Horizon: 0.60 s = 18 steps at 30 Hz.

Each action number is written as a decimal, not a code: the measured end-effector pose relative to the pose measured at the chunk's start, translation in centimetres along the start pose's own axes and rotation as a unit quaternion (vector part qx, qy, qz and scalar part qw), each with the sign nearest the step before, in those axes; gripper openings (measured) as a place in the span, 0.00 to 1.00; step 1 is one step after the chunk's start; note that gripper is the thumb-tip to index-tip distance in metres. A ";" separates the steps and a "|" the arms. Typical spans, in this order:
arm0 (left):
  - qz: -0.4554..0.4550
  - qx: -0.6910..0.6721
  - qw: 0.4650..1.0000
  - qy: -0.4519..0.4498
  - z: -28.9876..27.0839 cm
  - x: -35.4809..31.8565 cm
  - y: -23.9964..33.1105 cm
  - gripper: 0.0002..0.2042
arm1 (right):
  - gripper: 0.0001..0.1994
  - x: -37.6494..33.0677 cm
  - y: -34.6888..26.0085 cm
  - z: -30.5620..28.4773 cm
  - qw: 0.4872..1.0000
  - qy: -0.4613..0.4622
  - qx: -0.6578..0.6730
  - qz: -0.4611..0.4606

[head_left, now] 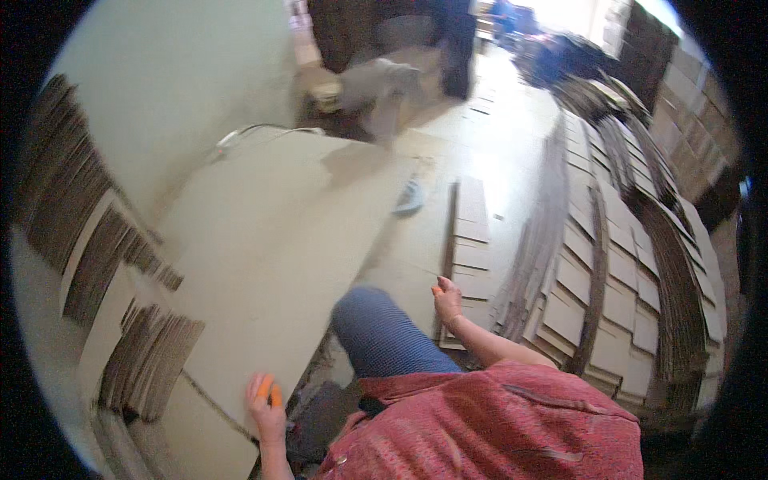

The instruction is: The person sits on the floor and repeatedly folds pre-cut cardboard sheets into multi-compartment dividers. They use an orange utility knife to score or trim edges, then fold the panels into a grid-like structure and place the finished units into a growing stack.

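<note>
My left hand (266,402) lies on the near edge of a wide pale tabletop (264,232), fingers stretched forward and orange covers on some of them. It holds nothing that I can see. To the right, my right hand (447,299) hangs in the air beyond my bent knee, its fingers curled, with orange at a fingertip. Whatever is inside those fingers, if anything, is hidden. Just beyond that hand stands a narrow row of overlapping flat cardboard pieces (472,210) on the floor.
Cardboard bundles (160,360) line the tabletop's left side. Large rows of stacked cardboard sheets (612,296) fill the right. A blurred grey machine part (380,84) is at the table's far end. A pale blue slipper-like object (410,198) lies on the floor (524,120).
</note>
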<state>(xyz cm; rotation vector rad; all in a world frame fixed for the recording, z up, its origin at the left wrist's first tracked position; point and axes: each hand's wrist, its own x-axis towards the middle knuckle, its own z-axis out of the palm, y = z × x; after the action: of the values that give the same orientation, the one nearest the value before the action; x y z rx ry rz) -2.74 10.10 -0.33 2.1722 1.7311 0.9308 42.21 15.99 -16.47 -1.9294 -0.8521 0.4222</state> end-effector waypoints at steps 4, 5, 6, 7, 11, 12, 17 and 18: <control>-0.049 -0.029 0.998 0.037 -4.1 0.0 -1.1 0.11 | 0.14 -4.2 -11.4 -1.1 0.974 -0.184 0.105 -0.076; -0.028 0.002 0.998 0.056 -5.1 0.6 -2.5 0.12 | 0.15 -4.0 -11.7 -1.3 0.962 -0.226 0.118 -0.094; -0.008 0.035 0.997 0.072 -6.7 1.0 -3.7 0.13 | 0.14 -4.6 -11.7 -1.4 0.965 -0.200 0.127 -0.110; -0.014 0.074 0.991 0.109 -8.0 2.5 -3.8 0.14 | 0.12 -4.0 -11.0 -1.9 0.971 -0.204 0.115 -0.058; -0.031 0.138 0.964 0.226 -16.2 6.7 -6.4 0.20 | 0.10 -6.1 -14.7 -2.6 0.965 -0.193 0.142 -0.108; -0.016 0.185 0.955 0.231 -17.5 8.4 -6.2 0.21 | 0.10 -6.3 -14.7 -2.7 0.961 -0.184 0.166 -0.124; -0.067 0.412 0.886 0.203 -21.9 13.3 -9.6 0.22 | 0.07 -9.1 -22.1 -4.0 0.927 -0.182 0.146 -0.293; -0.087 0.393 0.901 0.161 -22.8 14.3 -9.8 0.20 | 0.09 -9.4 -22.5 -4.2 0.915 -0.217 0.158 -0.303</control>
<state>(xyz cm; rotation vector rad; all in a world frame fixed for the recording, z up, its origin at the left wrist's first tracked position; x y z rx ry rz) -22.42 21.33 17.09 2.2954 2.7952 0.6226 29.47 13.52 4.63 -1.1986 -1.5076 0.5716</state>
